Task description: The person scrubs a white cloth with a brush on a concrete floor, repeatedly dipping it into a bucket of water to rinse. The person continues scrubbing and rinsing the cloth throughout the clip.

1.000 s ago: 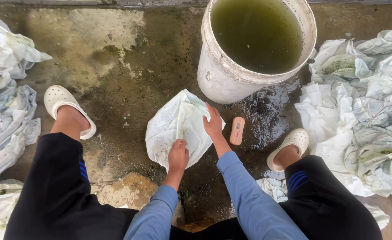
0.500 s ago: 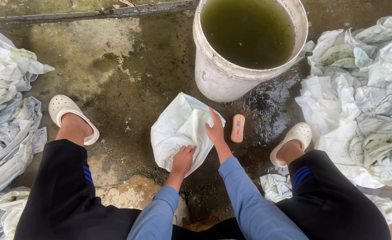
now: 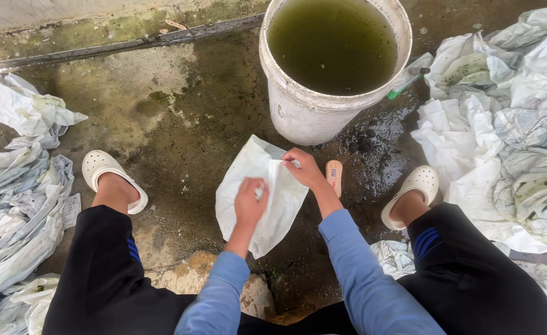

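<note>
white bag pinched flat by left hand, fingers closed | top edge gripped by right hand | brush at 3 o'clock | bucket at 12

the white bag no longer lies spread flat on the floor; it is now lifted and folded narrower, hanging as a taller, slimmer shape. the left hand has moved up from the bag's lower edge to its middle, pinching the sheet. the right hand has turned from lying flat on the bag to gripping its upper edge, and now partly covers the brush beside it.
</note>
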